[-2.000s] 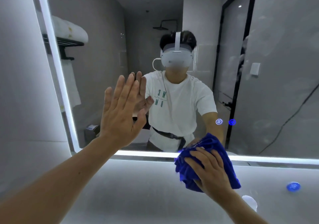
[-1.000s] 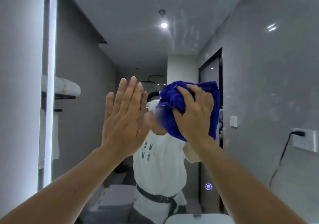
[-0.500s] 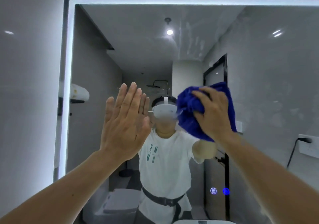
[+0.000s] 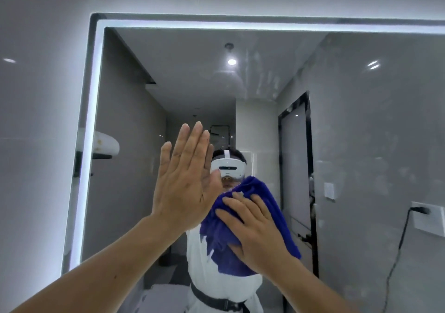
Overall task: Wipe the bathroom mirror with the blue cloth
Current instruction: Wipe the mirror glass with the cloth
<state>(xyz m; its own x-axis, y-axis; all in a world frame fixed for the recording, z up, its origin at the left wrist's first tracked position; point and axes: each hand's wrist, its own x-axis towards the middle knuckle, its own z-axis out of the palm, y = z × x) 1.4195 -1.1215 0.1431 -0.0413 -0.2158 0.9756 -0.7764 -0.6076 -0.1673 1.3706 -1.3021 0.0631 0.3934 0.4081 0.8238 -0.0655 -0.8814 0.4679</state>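
Observation:
The bathroom mirror point(image 4: 361, 120) fills most of the head view, edged by a lit white strip. My left hand point(image 4: 185, 182) lies flat against the glass near its middle, fingers straight and pointing up. Just right of it and lower, my right hand point(image 4: 255, 235) presses the bunched blue cloth point(image 4: 216, 240) onto the glass with spread, nearly straight fingers. The cloth sticks out above and below that hand. It covers part of the reflection of a person in a white shirt and headset.
The mirror's lit frame point(image 4: 89, 144) runs down the left and across the top, with grey wall outside it. Faint streaks point(image 4: 265, 79) show on the upper glass. A reflected wall socket with a black cable point(image 4: 427, 218) appears at the right.
My right hand has swept the blue cloth down and left, from beside the reflected headset to below it. Its fingers have flattened over the cloth. My left hand stays flat on the glass.

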